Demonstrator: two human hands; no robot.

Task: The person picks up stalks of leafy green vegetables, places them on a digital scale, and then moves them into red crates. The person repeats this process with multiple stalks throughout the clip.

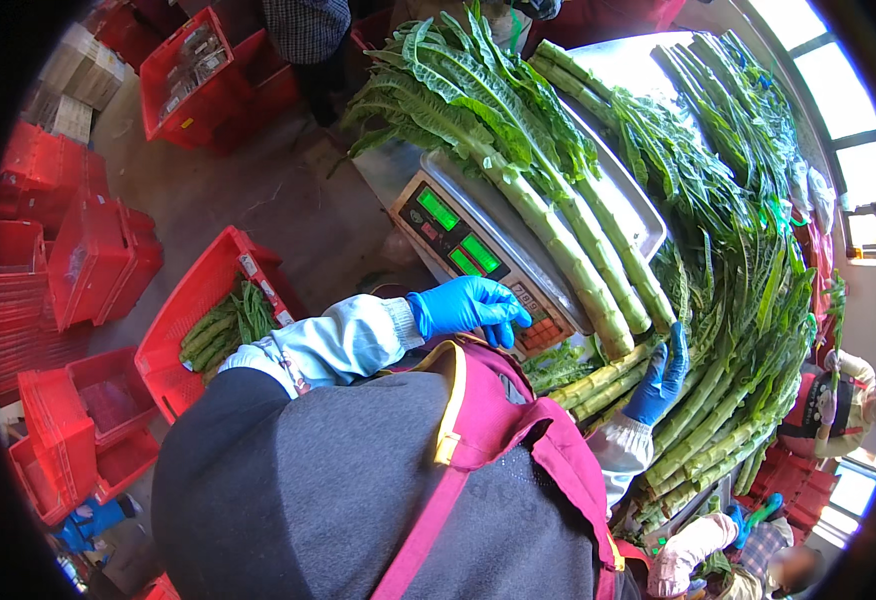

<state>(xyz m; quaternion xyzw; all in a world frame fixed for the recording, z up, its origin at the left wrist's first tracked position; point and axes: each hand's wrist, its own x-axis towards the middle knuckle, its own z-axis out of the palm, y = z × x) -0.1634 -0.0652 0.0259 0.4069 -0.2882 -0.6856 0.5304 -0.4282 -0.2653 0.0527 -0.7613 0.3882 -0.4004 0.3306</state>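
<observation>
Three leafy celtuce stalks (558,225) lie across the metal pan of a digital weighing scale (470,251), their cut ends towards me. My left hand (472,309), in a blue glove, is over the near edge of the scale beside its keypad (535,322). Its fingers are loosely bent with nothing visible in them. My right hand (657,384), also blue-gloved, has its fingers apart. Its fingertips are near the butt end of the rightmost stalk; whether they touch is unclear. More celtuce stems (603,382) lie just beside and beneath that hand.
A large pile of celtuce (730,405) covers the right side. To my left, a red crate (183,330) holds green stalks, with stacked red crates (100,255) beyond. Other people work at the far side, at the right (820,412) and at the lower right (753,540).
</observation>
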